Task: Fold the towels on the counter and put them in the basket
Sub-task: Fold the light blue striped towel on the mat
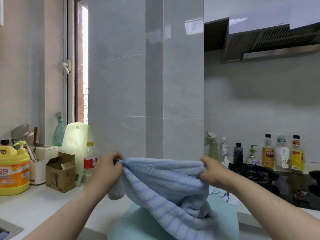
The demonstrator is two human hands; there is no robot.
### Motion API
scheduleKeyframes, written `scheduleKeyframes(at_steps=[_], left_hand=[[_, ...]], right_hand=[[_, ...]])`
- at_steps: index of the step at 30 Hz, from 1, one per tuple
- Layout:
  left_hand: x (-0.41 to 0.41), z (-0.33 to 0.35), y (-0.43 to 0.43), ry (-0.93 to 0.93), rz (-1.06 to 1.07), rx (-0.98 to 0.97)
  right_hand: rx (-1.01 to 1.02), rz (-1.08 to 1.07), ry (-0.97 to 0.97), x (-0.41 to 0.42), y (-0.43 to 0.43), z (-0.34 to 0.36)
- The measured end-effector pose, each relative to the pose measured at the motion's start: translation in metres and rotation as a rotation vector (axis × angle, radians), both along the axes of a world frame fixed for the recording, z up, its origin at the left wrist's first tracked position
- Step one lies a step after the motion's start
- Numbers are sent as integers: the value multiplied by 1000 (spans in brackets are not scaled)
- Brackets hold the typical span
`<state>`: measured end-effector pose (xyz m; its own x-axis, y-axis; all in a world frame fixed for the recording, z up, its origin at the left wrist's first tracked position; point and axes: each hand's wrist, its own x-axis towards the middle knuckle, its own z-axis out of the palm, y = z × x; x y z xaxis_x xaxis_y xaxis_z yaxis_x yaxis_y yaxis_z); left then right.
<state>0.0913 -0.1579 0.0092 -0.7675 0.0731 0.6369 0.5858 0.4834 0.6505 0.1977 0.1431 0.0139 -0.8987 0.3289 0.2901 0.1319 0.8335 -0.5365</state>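
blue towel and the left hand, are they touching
Touching: the head view shows the left hand pinching a top corner of the blue towel.

A yellow detergent jug, a white utensil holder, an open cardboard box and a red-labelled plastic bottle stand in a row at left. A pale cutting board stands upright behind the box. At far right, sauce bottles line the wall behind a black gas stove, beneath a range hood.

Blue towel running off the bottom edge, teal cloth beneath it mostly covered, patterned cloth partly hidden behind the towel, sink corner and yellow detergent jug cropped at left, range hood cropped at right, condiment bottles with labels too small to read.
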Motion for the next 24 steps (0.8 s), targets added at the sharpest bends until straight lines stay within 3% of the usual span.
scheduleKeyframes(at_steps=[6,12,15,21,24], left_hand=[[6,35,7,18,7,49],[18,58,6,49,-3,51],[24,69,5,57,-3,62],[29,82,0,50,24,46],[30,87,-4,57,38,25]], right_hand=[[-255,32,106,27,12,35],[-210,-70,74,31,18,52],[-330,-35,-10,39,14,49],[-323,47,36,56,19,54],[-433,96,73,66,23,63]])
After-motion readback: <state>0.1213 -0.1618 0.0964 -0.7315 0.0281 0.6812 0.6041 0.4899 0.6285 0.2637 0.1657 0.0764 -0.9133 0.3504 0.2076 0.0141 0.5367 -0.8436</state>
